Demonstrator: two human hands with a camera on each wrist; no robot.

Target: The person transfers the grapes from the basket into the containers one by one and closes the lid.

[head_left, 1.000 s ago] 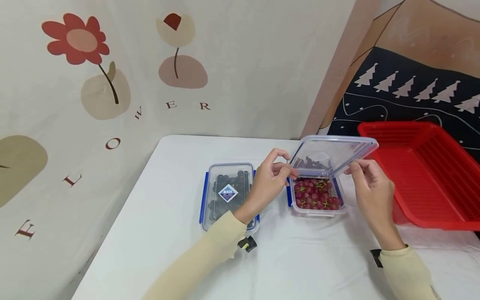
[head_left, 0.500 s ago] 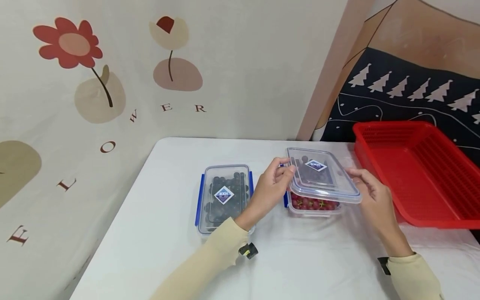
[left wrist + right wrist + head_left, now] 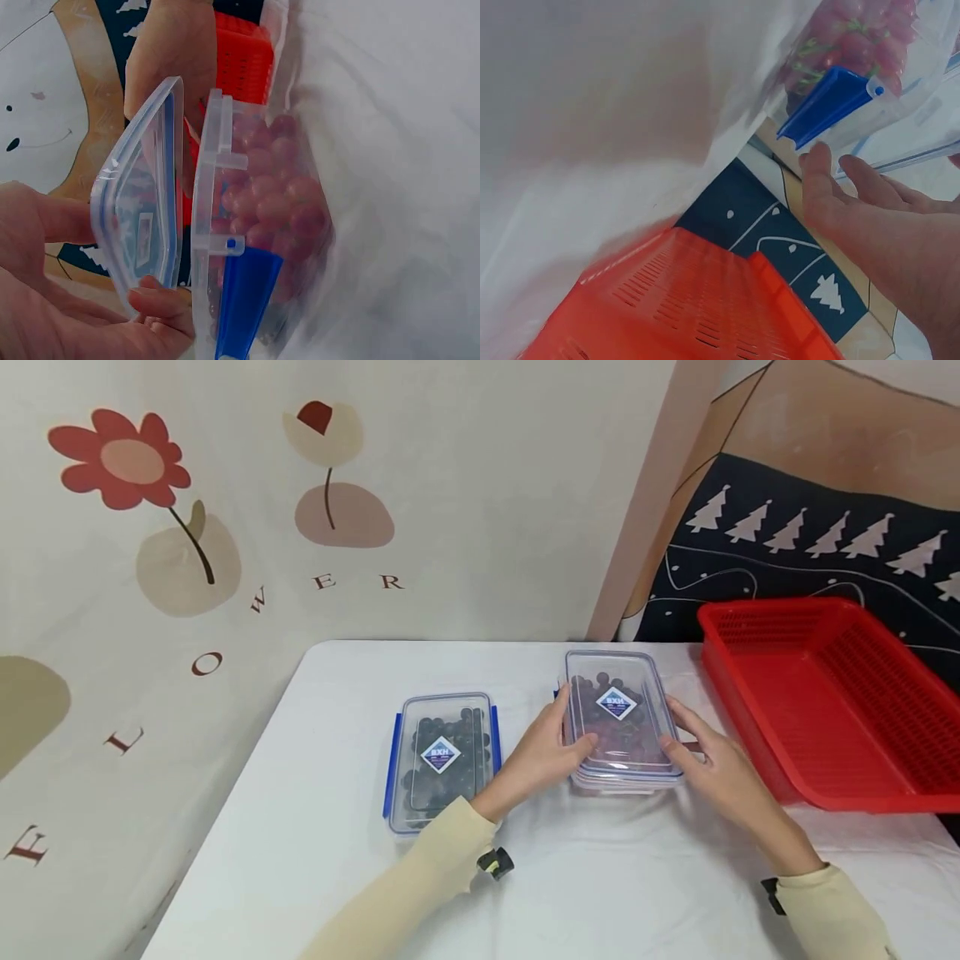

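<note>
A clear lid (image 3: 622, 747) with a blue seal and a diamond label lies close over a clear food container (image 3: 202, 195). Red grapes (image 3: 270, 199) fill the near part of that container, and darker ones show through the lid at its far end. My left hand (image 3: 542, 747) holds the lid's left edge, thumb on top and fingers lower. Opposite it, my right hand (image 3: 720, 770) holds the right edge. A gap between lid and rim shows in the left wrist view. The blue side latch (image 3: 831, 106) hangs down, unfastened.
Left of my left hand stands a second lidded container (image 3: 408, 777) of dark grapes, with blue latches along its sides. A red plastic basket (image 3: 832, 693) sits at the right, close by my right hand. The white-covered table (image 3: 330, 735) meets a printed wall cloth (image 3: 480, 510) behind.
The lid was tilted up above the red grapes; both hands have turned it label-side up, then lowered it level over the container. The other container and the basket stay put.
</note>
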